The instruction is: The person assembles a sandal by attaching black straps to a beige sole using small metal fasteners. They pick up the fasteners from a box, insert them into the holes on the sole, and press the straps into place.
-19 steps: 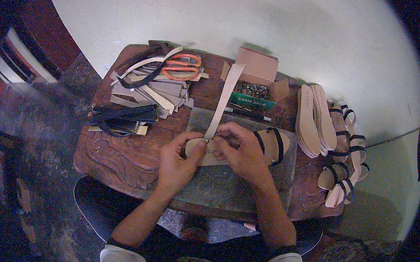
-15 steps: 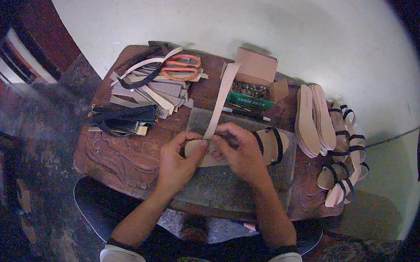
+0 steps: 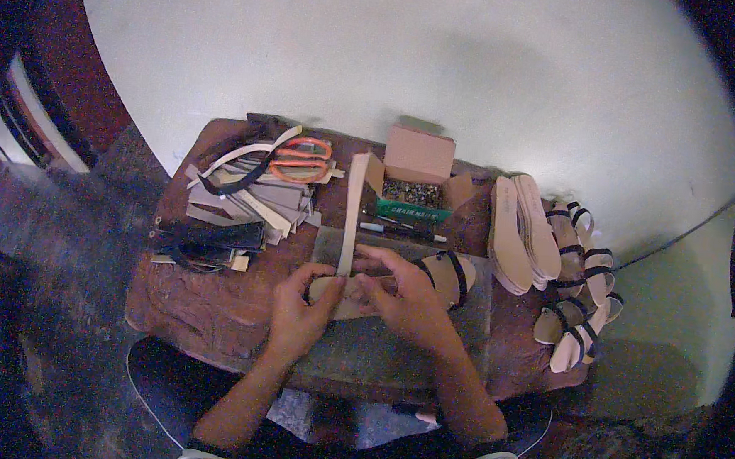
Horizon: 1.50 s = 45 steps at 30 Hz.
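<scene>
A sandal [image 3: 467, 282] with a beige sole and black straps lies across a dark board [image 3: 377, 355], its toe end pointing right. From its left part a long pale strap [image 3: 355, 204] stands up, slightly curved. My left hand [image 3: 301, 309] is closed around the sandal's left end, thumb pressed beside the foot of the strap. Just right of that spot, my right hand [image 3: 409, 302] has its thumb and fingers pinched together over the sole. What those fingertips hold is hidden.
On the carved wooden table [image 3: 213, 313], orange-handled scissors [image 3: 300, 159] rest on strips of material [image 3: 261, 199]. Beyond the board stand an open box of small nails [image 3: 415, 195] and pens [image 3: 402, 230]. Stacked beige soles [image 3: 521, 237] and several strapped sandals [image 3: 577, 265] lie right.
The whole view has shifted, so the table sits lower and a little further left. The pale strap stands more upright. Both hands stay at the sandal, with the right fingers slightly moved.
</scene>
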Each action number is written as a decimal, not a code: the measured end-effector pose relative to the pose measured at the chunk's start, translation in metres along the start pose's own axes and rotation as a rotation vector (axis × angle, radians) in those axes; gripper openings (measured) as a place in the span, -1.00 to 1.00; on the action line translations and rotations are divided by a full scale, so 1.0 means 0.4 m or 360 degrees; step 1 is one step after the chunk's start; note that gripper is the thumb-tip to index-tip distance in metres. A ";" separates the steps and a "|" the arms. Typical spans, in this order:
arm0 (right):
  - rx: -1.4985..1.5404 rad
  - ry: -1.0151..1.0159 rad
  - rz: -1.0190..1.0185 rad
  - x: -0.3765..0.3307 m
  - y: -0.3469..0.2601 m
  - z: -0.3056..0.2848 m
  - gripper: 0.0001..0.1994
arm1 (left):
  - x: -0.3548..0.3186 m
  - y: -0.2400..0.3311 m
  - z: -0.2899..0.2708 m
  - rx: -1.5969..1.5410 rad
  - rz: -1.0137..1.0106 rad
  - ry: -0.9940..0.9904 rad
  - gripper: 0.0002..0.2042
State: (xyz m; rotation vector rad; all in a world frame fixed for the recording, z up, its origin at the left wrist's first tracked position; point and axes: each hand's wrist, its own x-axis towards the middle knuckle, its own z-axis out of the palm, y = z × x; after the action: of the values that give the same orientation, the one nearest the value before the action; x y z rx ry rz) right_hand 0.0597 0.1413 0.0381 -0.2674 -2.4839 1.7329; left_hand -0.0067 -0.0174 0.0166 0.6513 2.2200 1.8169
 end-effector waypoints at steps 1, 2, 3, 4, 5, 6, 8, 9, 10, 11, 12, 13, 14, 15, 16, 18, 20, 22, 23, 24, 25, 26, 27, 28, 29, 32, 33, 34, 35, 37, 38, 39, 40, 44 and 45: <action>-0.0006 -0.0002 0.0043 -0.003 -0.008 -0.004 -0.61 | 0.001 0.007 -0.004 -0.0011 -0.0033 -0.0017 -0.86; 0.0013 -0.0013 0.0091 -0.007 -0.024 -0.014 -0.61 | 0.003 0.012 -0.007 -0.0022 -0.0067 -0.0034 -0.86; 0.0042 -0.0033 0.0145 -0.017 -0.053 -0.021 -0.60 | 0.002 0.005 -0.010 -0.0035 -0.0090 -0.0041 -0.86; 0.0069 -0.0054 0.0198 -0.023 -0.070 -0.025 -0.60 | 0.003 -0.006 -0.012 -0.0047 -0.0114 -0.0046 -0.85; 0.0016 -0.0057 0.0142 -0.023 -0.066 -0.026 -0.60 | 0.002 -0.013 -0.015 -0.0060 -0.0137 -0.0051 -0.85; -0.0038 -0.0054 0.0088 -0.024 -0.058 -0.029 -0.59 | 0.002 -0.012 -0.015 -0.0087 -0.0139 -0.0057 -0.85; -0.0108 -0.0023 0.0037 -0.028 -0.054 -0.037 -0.59 | 0.003 -0.008 -0.013 -0.0141 -0.0143 -0.0068 -0.83; -0.0124 0.0001 0.0038 -0.028 -0.055 -0.041 -0.58 | 0.003 -0.010 -0.013 -0.0160 -0.0112 -0.0060 -0.83; -0.0139 0.0025 0.0039 -0.025 -0.058 -0.043 -0.58 | 0.004 -0.015 -0.012 -0.0178 -0.0080 -0.0051 -0.82; -0.0127 0.0054 0.0117 -0.020 -0.072 -0.045 -0.55 | 0.004 -0.017 -0.012 -0.0196 -0.0049 -0.0043 -0.81; -0.0115 0.0086 0.0200 -0.014 -0.093 -0.050 -0.52 | 0.003 -0.011 -0.012 -0.0195 -0.0033 -0.0060 -0.81; -0.0103 0.0118 0.0283 -0.006 -0.106 -0.054 -0.48 | 0.001 0.000 -0.013 -0.0192 -0.0016 -0.0078 -0.80; -0.0047 0.0121 0.0271 0.004 -0.107 -0.056 -0.46 | 0.000 0.006 -0.013 -0.0190 0.0000 -0.0095 -0.80; 0.0008 0.0125 0.0260 0.015 -0.107 -0.058 -0.44 | 0.000 0.005 -0.014 -0.0152 0.0026 -0.0097 -0.80; 0.0063 0.0130 0.0249 0.022 -0.108 -0.058 -0.42 | -0.001 0.004 -0.016 -0.0115 0.0052 -0.0098 -0.80; 0.0477 0.0084 0.0135 0.026 -0.130 -0.045 -0.50 | 0.000 -0.002 -0.019 -0.0063 0.0121 -0.0100 -0.80; 0.0623 0.0008 0.0041 0.021 -0.155 -0.040 -0.55 | 0.005 -0.017 -0.019 -0.0036 0.0207 -0.0099 -0.80; 0.0472 -0.0039 0.0006 -0.008 -0.184 -0.041 -0.59 | 0.001 -0.022 -0.025 -0.0124 0.0062 -0.0139 -0.81; 0.0396 -0.0066 -0.0014 -0.024 -0.188 -0.040 -0.61 | -0.002 -0.023 -0.029 -0.0168 -0.0010 -0.0155 -0.81; 0.0548 -0.0057 0.0005 -0.040 -0.179 -0.040 -0.62 | -0.004 -0.017 -0.028 -0.0280 -0.0092 -0.0168 -0.80; 0.0699 -0.0047 0.0023 -0.057 -0.166 -0.037 -0.64 | -0.005 -0.008 -0.026 -0.0391 -0.0174 -0.0181 -0.79; 0.0695 -0.0058 0.0054 -0.072 -0.162 -0.043 -0.65 | -0.007 0.003 -0.025 -0.0503 -0.0257 -0.0194 -0.77; 0.0699 -0.0068 0.0084 -0.086 -0.158 -0.047 -0.66 | -0.009 0.021 -0.027 -0.0574 -0.0350 -0.0175 -0.75; 0.0548 -0.0100 0.0127 -0.101 -0.162 -0.059 -0.66 | -0.011 0.040 -0.028 -0.0645 -0.0442 -0.0156 -0.73; 0.0397 -0.0131 0.0169 -0.114 -0.163 -0.067 -0.67 | -0.013 0.049 -0.029 -0.0716 -0.0536 -0.0136 -0.71; 0.0470 0.0034 0.0325 -0.150 -0.148 -0.074 -0.71 | -0.019 0.044 -0.019 -0.0959 -0.0581 -0.0138 -0.63; 0.0340 0.0071 0.0273 -0.162 -0.125 -0.082 -0.72 | -0.019 0.041 -0.012 -0.1018 -0.0568 -0.0150 -0.62; 0.0211 0.0109 0.0217 -0.168 -0.082 -0.088 -0.73 | -0.019 0.033 -0.006 -0.1074 -0.0550 -0.0161 -0.60; 0.0081 0.0147 0.0161 -0.175 -0.058 -0.092 -0.74 | -0.020 0.030 0.000 -0.1131 -0.0532 -0.0173 -0.59; -0.0410 0.0326 -0.0018 -0.183 -0.057 -0.088 -0.73 | -0.033 0.037 -0.002 -0.1297 -0.0611 -0.0264 -0.56; -0.0657 0.0415 -0.0107 -0.187 -0.058 -0.086 -0.73 | -0.038 0.041 0.000 -0.1380 -0.0651 -0.0310 -0.55; -0.0801 0.0485 -0.0147 -0.191 -0.056 -0.080 -0.73 | -0.043 0.038 0.002 -0.1407 -0.0631 -0.0341 -0.55; -0.0946 0.0554 -0.0185 -0.194 -0.054 -0.073 -0.73 | -0.047 0.036 0.005 -0.1435 -0.0612 -0.0373 -0.54; -0.0834 0.0553 -0.0150 -0.209 -0.054 -0.071 -0.70 | -0.058 0.024 0.024 -0.1465 -0.0513 -0.0414 -0.51; -0.0809 0.0528 -0.0126 -0.212 -0.053 -0.071 -0.70 | -0.059 0.024 0.029 -0.1454 -0.0507 -0.0417 -0.50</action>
State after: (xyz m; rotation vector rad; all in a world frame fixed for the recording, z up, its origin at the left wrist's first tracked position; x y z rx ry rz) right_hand 0.1463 0.1433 0.0694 -0.4446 -2.5851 0.9100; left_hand 0.0211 -0.0167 0.0206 0.2870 1.0524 2.1142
